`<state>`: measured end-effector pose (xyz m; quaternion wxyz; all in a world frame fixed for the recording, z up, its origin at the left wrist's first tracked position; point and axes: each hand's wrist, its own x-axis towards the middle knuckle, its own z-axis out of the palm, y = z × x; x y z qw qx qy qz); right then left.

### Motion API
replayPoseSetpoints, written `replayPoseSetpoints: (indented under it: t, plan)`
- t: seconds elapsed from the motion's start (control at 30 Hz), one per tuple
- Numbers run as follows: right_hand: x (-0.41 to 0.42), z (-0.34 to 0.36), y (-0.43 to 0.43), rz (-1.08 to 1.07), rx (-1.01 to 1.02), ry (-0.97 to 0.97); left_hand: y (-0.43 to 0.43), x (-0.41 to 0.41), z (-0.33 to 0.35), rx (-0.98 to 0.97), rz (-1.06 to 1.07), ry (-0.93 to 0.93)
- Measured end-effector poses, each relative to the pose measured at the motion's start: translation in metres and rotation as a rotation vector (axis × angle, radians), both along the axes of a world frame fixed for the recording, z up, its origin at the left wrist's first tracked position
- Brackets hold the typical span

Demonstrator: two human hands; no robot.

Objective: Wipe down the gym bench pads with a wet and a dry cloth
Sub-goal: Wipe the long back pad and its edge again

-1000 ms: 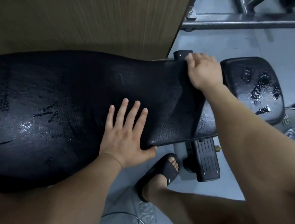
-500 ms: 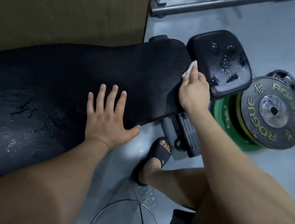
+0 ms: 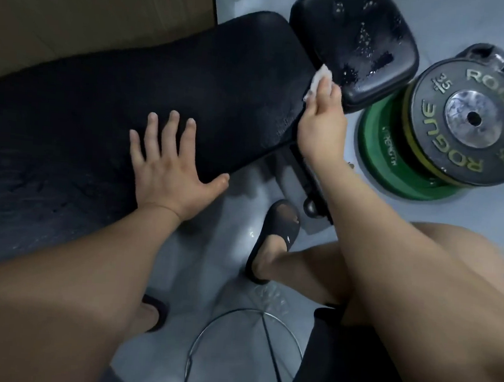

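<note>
Two black pads make up the bench: long back pad (image 3: 192, 89) w/ a smaller seat pad (image 3: 356, 39) just beyond its narrow end, thin gap btwn them. Seat pad has wet patches and droplets shining on top. Back pad looks mostly matte, w/ faint streaks toward its wide end.

Person's right hand (image 3: 321, 121) is at that gap, fingers close together and bent over a small white cloth (image 3: 321, 77). It grips the cloth vs. the end edge of the back pad, right beside the seat pad's near corner. Cloth is bunched and only part shows past the fingertips. Can't tell if it's the wet one or the dry one.

Left hand (image 3: 168, 166) lies flat on the back pad near its front edge, palm down. Four fingers are straight and spread apart, thumb out sideways over the pad's edge. It holds nothing.

On the grey floor (image 3: 219, 248) beside the seat pad: black weight plate (image 3: 467, 117) marked ROGUE, sitting on a green plate (image 3: 377, 152). Dark lump behind them, too unclear to name. Bit of black frame (image 3: 312, 180) shows under the bench. Person's feet are in black slides (image 3: 277, 232), one by the frame, the other nearer the body. Chrome ring (image 3: 247, 310) sits low btwn the legs. Wood-look panel (image 3: 78, 5) stands behind the back pad.
</note>
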<state>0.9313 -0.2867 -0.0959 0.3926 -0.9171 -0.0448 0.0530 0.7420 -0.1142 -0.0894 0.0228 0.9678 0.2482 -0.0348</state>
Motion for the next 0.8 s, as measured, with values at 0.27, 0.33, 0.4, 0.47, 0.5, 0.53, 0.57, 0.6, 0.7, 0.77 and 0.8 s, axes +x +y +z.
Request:
replayPoseSetpoints:
  t: [0.27,0.33,0.4,0.47,0.5,0.53,0.57,0.6,0.7,0.77,0.8]
  plan:
    - [-0.102,0.009,0.037,-0.341,0.411,0.257,-0.001,0.001,0.001,-0.012,-0.010,-0.013]
    - [-0.090,0.014,0.035,-0.405,0.438,0.308,0.000,0.000,0.002,-0.027,-0.016,-0.007]
    - [-0.077,0.018,0.028,-0.428,0.458,0.287,0.001,-0.002,0.004,-0.050,-0.027,0.024]
    - [-0.079,0.023,0.027,-0.426,0.486,0.274,0.007,-0.005,0.008,-0.096,-0.057,0.069]
    - [-0.086,0.024,0.030,-0.423,0.510,0.266,0.011,-0.008,0.011,-0.141,-0.077,0.086]
    - [-0.098,0.022,0.036,-0.421,0.547,0.278,0.017,-0.013,0.014,-0.197,-0.096,0.094]
    - [-0.112,0.020,0.044,-0.454,0.620,0.307,0.024,-0.019,0.018,-0.252,-0.113,0.101]
    - [-0.124,0.020,0.050,-0.473,0.581,0.312,0.030,-0.028,0.022,-0.292,-0.130,0.119]
    - [-0.141,0.021,0.056,-0.477,0.712,0.470,0.044,-0.054,0.033,-0.333,-0.151,0.228]
    - [-0.136,0.026,0.050,-0.421,0.613,0.448,0.047,-0.068,0.039,-0.352,-0.102,0.293]
    - [-0.134,0.026,0.050,-0.405,0.580,0.449,0.046,-0.073,0.041,-0.365,-0.064,0.322]
